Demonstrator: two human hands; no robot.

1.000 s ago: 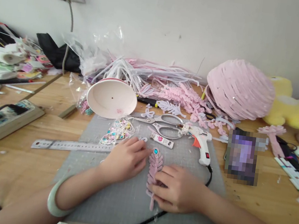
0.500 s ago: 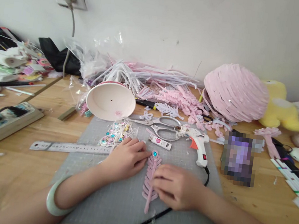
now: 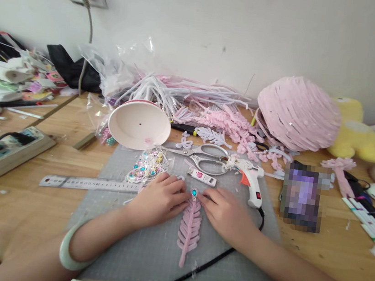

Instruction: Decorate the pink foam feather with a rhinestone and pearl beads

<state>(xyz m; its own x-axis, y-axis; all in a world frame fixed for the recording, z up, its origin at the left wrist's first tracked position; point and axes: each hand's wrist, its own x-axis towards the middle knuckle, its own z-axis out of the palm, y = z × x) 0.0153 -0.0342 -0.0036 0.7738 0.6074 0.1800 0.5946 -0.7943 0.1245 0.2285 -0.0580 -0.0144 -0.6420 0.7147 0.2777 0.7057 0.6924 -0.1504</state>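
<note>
A pink feather-shaped piece (image 3: 189, 228) lies on the grey cutting mat (image 3: 131, 253), its stem toward the near edge. At its top sits a round blue gem (image 3: 194, 192) with a small clear stone below. My left hand (image 3: 161, 199) rests on the mat, its fingers closed together and pinching the top of the piece from the left. From the right, the fingertips of my right hand (image 3: 228, 215) press together on the same top part, just beside the gem. A wide pale bangle (image 3: 68, 247) is on my left forearm.
Behind my hands are a nail clipper (image 3: 202, 177), scissors (image 3: 202, 156), a gem pile (image 3: 147, 167) and a white bowl (image 3: 139, 127). A glue gun (image 3: 253, 181) stands right, its black cord crossing the mat. A steel ruler (image 3: 88, 183) lies left; a pixelated phone (image 3: 300, 197) lies right.
My right hand has moved up from the middle of the pink piece to its top, beside the gem. The left hand stays nearly in place. The view has shifted slightly.
</note>
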